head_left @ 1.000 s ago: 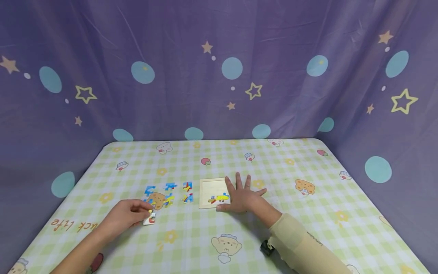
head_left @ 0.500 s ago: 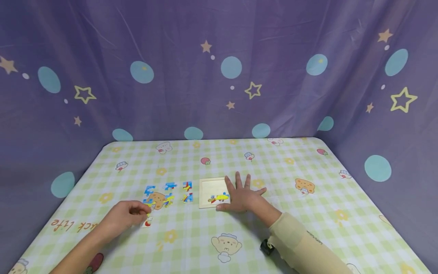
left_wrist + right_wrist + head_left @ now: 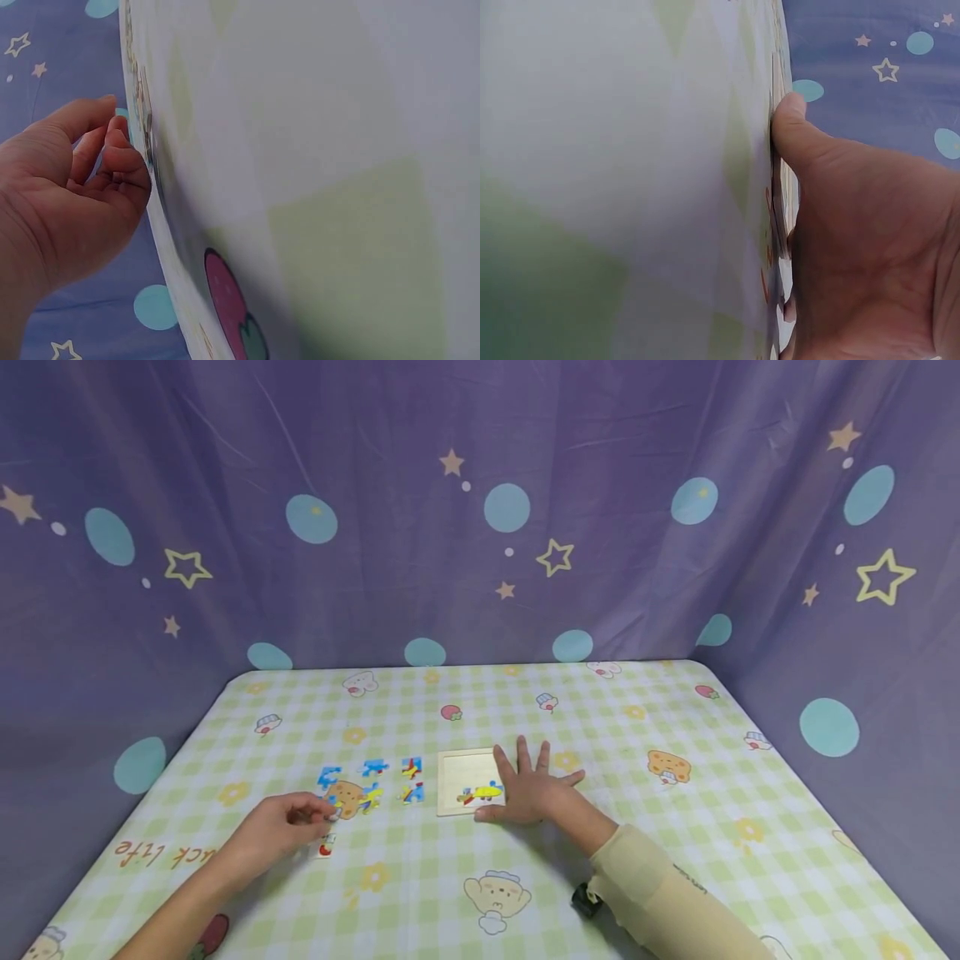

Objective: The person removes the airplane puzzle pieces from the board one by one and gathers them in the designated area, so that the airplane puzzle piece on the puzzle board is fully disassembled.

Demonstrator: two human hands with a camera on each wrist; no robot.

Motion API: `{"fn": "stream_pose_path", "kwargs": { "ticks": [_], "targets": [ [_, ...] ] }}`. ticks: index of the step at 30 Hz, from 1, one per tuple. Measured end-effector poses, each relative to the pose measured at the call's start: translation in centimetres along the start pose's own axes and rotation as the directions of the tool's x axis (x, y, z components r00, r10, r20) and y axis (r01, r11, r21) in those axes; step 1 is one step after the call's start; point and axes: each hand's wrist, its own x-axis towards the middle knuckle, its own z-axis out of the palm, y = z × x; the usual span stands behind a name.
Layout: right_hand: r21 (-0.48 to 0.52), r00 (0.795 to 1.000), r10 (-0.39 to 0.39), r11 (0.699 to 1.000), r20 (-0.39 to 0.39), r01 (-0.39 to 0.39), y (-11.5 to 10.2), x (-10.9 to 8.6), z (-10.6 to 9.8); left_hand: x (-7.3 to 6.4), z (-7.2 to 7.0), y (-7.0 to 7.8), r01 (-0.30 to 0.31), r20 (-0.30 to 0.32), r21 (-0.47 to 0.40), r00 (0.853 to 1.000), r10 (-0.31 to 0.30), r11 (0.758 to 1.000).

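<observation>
In the head view my left hand (image 3: 279, 828) hovers low at the left, fingers bent loosely and thumb near the fingertips. I see no piece between them in the left wrist view. Just below its thumb lies a white-and-red jigsaw piece (image 3: 325, 846), partly hidden. Several blue and yellow jigsaw pieces, including one (image 3: 372, 767) at the back, lie beyond the fingertips. My right hand (image 3: 531, 792) rests with spread fingers on the right side of a shallow wooden puzzle tray (image 3: 441, 785). A yellow, red and blue jigsaw piece (image 3: 482, 794) sits in the tray's lower right, partly covered by the hand.
A green-checked tablecloth (image 3: 420, 893) with printed figures covers the table. Behind it hangs a purple curtain (image 3: 405, 577) with stars and dots. A small black object (image 3: 586, 902) shows beside the right sleeve.
The white-and-red piece has slid slightly left and towards me, then stayed there as my left hand moved a little forward and right. My right hand has kept still on the tray.
</observation>
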Motion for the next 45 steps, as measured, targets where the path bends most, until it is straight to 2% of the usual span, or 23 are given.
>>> {"fn": "stream_pose_path", "kwargs": {
  "ticks": [5, 11, 22, 24, 27, 31, 39, 45],
  "targets": [
    [0.031, 0.999, -0.015, 0.999, 0.029, 0.014, 0.3, 0.0, -0.3, -0.1, 0.2, 0.5, 0.000, -0.014, -0.002, 1.000, 0.000, 1.000],
    [0.075, 0.998, -0.037, 0.997, 0.054, 0.033, 0.9, 0.0, -0.5, -0.1, 0.4, 0.8, -0.011, -0.003, -0.020, 1.000, 0.011, 1.000],
    [0.082, 0.998, -0.030, 0.996, 0.048, 0.026, 1.0, 0.2, -0.3, 0.0, 1.1, 1.9, -0.054, -0.009, 0.011, 0.998, 0.054, 0.998],
    [0.082, 0.998, -0.024, 0.996, 0.052, 0.020, 1.0, 0.2, -0.2, 0.2, 1.5, 2.2, -0.062, -0.010, 0.016, 0.998, 0.062, 0.998],
    [0.087, 0.998, -0.024, 0.996, 0.050, 0.020, 0.9, 0.2, -0.1, 0.5, 2.1, 2.6, -0.106, 0.001, 0.028, 0.994, 0.106, 0.994],
    [0.083, 0.999, -0.020, 0.996, 0.033, 0.017, 0.9, 0.6, 0.3, 1.2, 3.0, 3.6, -0.126, 0.014, 0.022, 0.992, 0.126, 0.992],
    [0.087, 1.000, -0.018, 0.996, 0.023, 0.016, 0.9, 0.6, 0.3, 2.8, 6.0, 5.9, -0.110, -0.028, 0.037, 0.993, 0.111, 0.993],
    [0.090, 1.000, -0.005, 0.996, 0.031, 0.002, 1.2, 1.6, 1.0, 3.7, 7.6, 6.8, -0.110, -0.027, -0.016, 0.994, 0.110, 0.994]
  ]
}}
